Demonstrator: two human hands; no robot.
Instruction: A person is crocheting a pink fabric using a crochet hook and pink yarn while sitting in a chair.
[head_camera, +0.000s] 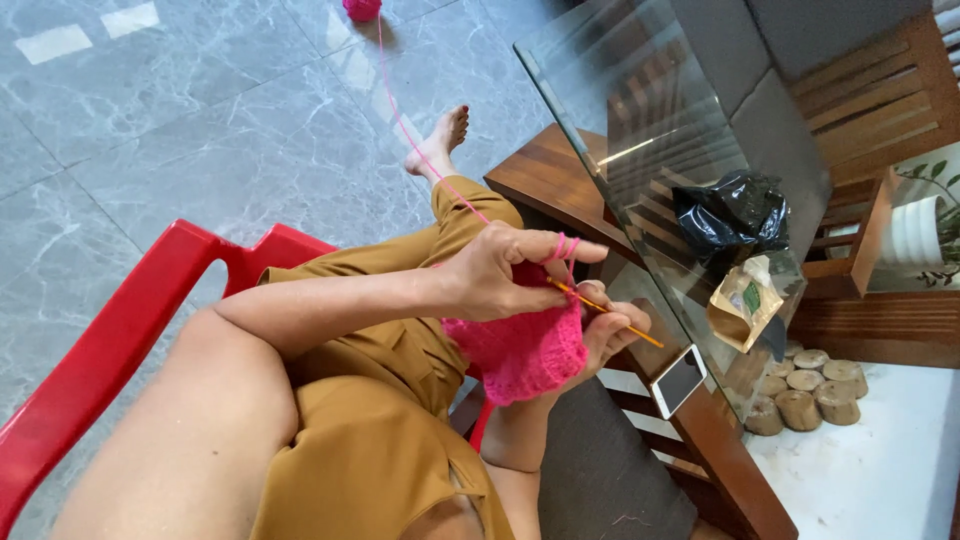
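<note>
Red plastic chair (110, 350) at far left, on grey marble floor (200, 120); ball of pink yarn (361, 8) at top edge, its strand (405, 130) running down past a bare foot (440, 140) to the left hand (500, 275); left hand closed, pinching the pink crochet piece (525, 350), yarn looped over its forefinger; right hand (605, 335) beneath, fingers closed on an orange crochet hook (625, 322); white phone (678, 380) and black plastic bag (730, 212) on glass table (640, 110) to the right.
</note>
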